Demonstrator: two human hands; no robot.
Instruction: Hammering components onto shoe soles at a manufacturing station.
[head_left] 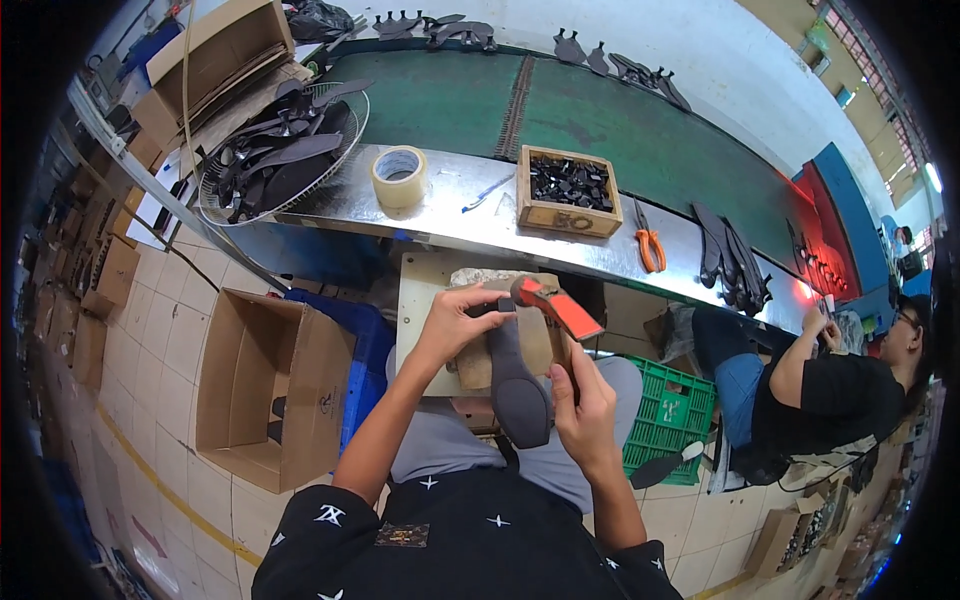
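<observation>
My left hand [460, 325] pinches the heel end of a dark grey shoe sole [521, 395]. A small dark block shows at the fingertips; whether it is part of the sole, I cannot tell. The sole's wide forefoot end hangs toward my lap. In my right hand [586, 412], the fingers wrap round the handle of a hammer [568, 312]. Its head, partly orange-red, is just above and right of the sole's heel end. Behind the sole is a rough, pale block [474, 372], partly hidden by my hands and the sole.
Along the metal bench edge are a wire basket [212, 205] of soles, tape [399, 177], a wooden box [568, 222] of small black pieces and orange-handled pliers [651, 249]. A cardboard box [322, 385] stands left, a green crate [668, 405] right. A co-worker [835, 395] sits at right.
</observation>
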